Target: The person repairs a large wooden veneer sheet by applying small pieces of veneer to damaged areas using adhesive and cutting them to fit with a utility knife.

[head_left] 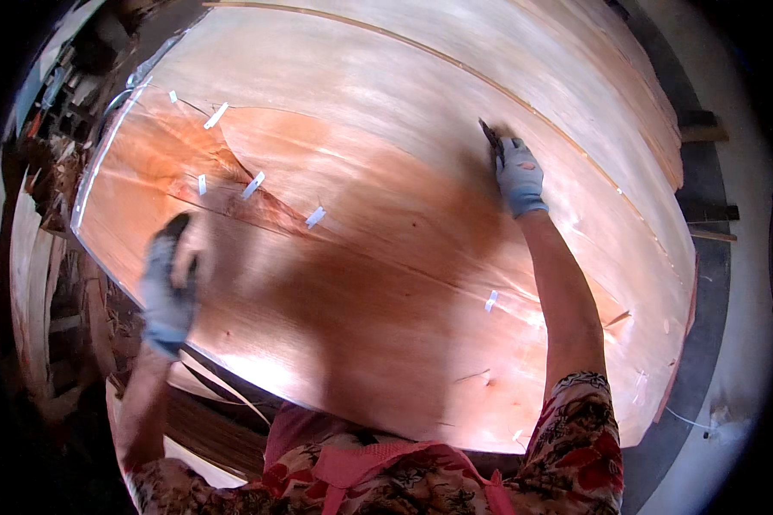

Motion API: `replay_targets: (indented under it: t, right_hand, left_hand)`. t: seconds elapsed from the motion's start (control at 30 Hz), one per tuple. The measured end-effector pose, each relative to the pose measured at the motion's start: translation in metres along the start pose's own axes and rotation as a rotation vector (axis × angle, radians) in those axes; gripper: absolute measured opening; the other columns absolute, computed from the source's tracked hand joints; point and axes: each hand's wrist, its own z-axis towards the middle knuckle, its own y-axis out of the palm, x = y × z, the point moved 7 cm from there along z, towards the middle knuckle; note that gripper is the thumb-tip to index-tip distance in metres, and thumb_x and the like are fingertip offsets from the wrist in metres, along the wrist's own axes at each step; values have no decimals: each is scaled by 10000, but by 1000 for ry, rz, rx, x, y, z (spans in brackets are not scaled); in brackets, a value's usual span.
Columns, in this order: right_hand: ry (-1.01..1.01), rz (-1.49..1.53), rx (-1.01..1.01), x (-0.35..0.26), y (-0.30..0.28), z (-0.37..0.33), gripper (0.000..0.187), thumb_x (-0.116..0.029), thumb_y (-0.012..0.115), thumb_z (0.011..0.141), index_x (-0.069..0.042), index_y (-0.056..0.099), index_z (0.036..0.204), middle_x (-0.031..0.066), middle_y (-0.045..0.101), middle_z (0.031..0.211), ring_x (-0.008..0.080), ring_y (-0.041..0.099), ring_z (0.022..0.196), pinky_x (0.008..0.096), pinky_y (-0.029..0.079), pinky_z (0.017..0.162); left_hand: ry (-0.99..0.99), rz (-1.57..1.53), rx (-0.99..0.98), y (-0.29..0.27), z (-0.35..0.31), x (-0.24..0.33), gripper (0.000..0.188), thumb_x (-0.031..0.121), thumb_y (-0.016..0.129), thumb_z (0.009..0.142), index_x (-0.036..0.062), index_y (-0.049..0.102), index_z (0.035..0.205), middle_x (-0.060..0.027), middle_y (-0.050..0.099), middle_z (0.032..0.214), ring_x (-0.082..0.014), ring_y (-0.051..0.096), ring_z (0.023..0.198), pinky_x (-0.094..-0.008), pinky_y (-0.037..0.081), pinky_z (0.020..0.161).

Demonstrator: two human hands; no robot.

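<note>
A large sheet of thin wood veneer (386, 318) lies in front of me, with small pale tape strips (253, 185) along a dark split in its left part. My right hand (520, 172), in a grey glove with a blue cuff, reaches over the sheet's far right part. It is closed around a dark, narrow tool (489, 136) whose exact kind I cannot make out. Over the sheet's left edge is my left hand (168, 287), gloved alike. Motion smears its fingers, and whether they hold anything is unclear.
A long, narrow wooden strip (489, 84) runs across the far side of the veneer. Broken veneer scraps (39, 283) are heaped at the left. Wooden bar ends (709, 213) jut out past the right edge. More veneer sheets (215, 421) lie below the near left edge.
</note>
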Motion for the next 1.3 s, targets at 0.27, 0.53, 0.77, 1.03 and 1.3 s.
replay_targets:
  t: [0.27, 0.53, 0.77, 1.03, 1.3]
  right_hand:
    - [310, 1530, -118, 15, -5, -1, 332, -313, 545, 990, -88, 588, 1231, 103, 677, 895, 178, 631, 676, 305, 523, 591]
    - [47, 1501, -479, -68, -33, -16, 220, -233, 634, 963, -71, 628, 1112, 5, 617, 731, 52, 534, 554, 209, 429, 481]
    - [-403, 506, -158, -161, -40, 7, 224, -263, 506, 955, -131, 588, 1117, 223, 676, 941, 438, 654, 883, 552, 514, 726]
    - [-412, 181, -289, -201, -27, 32, 306, -240, 465, 955, -211, 541, 1250, 209, 685, 1039, 409, 668, 978, 531, 528, 781]
    - [-478, 126, -266, -219, -25, 35, 349, -196, 433, 963, -268, 522, 1293, 190, 696, 1000, 410, 678, 924, 517, 538, 751]
  left_hand:
    - [198, 857, -71, 228, 83, 55, 726, 506, 495, 961, 93, 298, 1525, -160, 283, 1585, -377, 251, 1460, -559, 172, 1173]
    - [217, 1008, 125, 248, 87, 48, 739, 602, 513, 922, 161, 378, 1500, -94, 352, 1562, -326, 284, 1457, -587, 140, 1165]
    - [233, 947, 116, 248, 87, 43, 734, 601, 520, 920, 116, 425, 1463, -152, 402, 1522, -326, 322, 1437, -557, 164, 1166]
    - [237, 910, 178, 246, 83, 46, 733, 623, 488, 921, 84, 483, 1418, -143, 435, 1497, -333, 341, 1424, -573, 209, 1148]
    - [201, 934, 178, 242, 83, 41, 746, 639, 475, 922, 98, 464, 1435, -131, 412, 1513, -320, 322, 1434, -576, 203, 1152]
